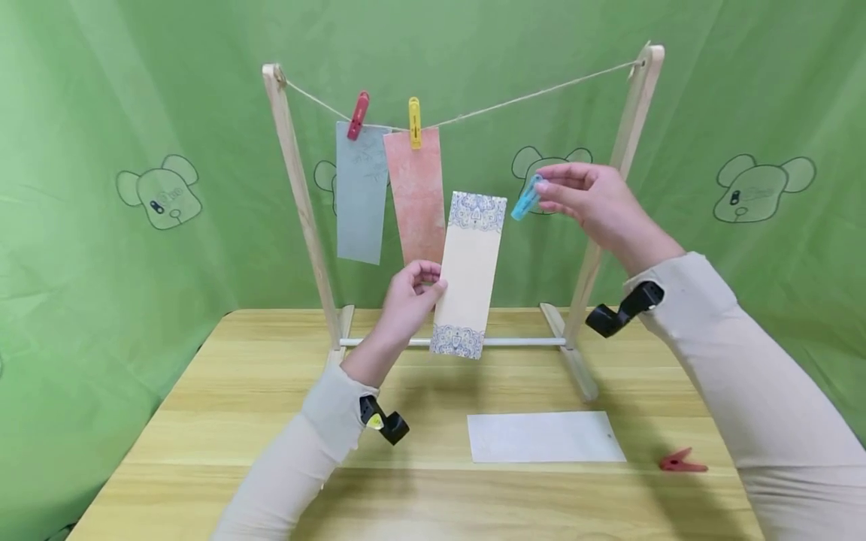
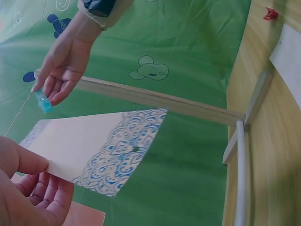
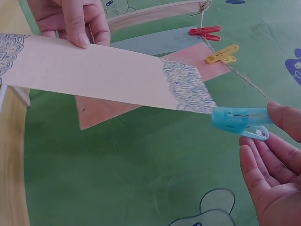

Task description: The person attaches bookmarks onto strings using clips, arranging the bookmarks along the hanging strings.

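Observation:
My left hand point(image 1: 410, 300) pinches the left edge of a cream paper strip point(image 1: 468, 263) with blue lace patterns at both ends, held upright below the string. A blue clothespin point(image 1: 526, 197) sits between the thumb and fingers of my right hand point(image 1: 595, 199), just right of the strip's top corner. In the right wrist view the blue clothespin point(image 3: 240, 120) appears close to the patterned end; whether they touch I cannot tell. On the string point(image 1: 534, 95) hang a grey-blue strip point(image 1: 361, 195) under a red clothespin point(image 1: 358, 116) and a pink strip point(image 1: 414, 195) under a yellow clothespin point(image 1: 415, 122).
The string spans two wooden posts point(image 1: 304, 203) joined low down by a white rod point(image 1: 521, 342). A white paper strip point(image 1: 544, 437) lies on the wooden table point(image 1: 223, 421), with another red clothespin point(image 1: 683, 460) to its right. Behind hangs a green cloth point(image 1: 169, 90).

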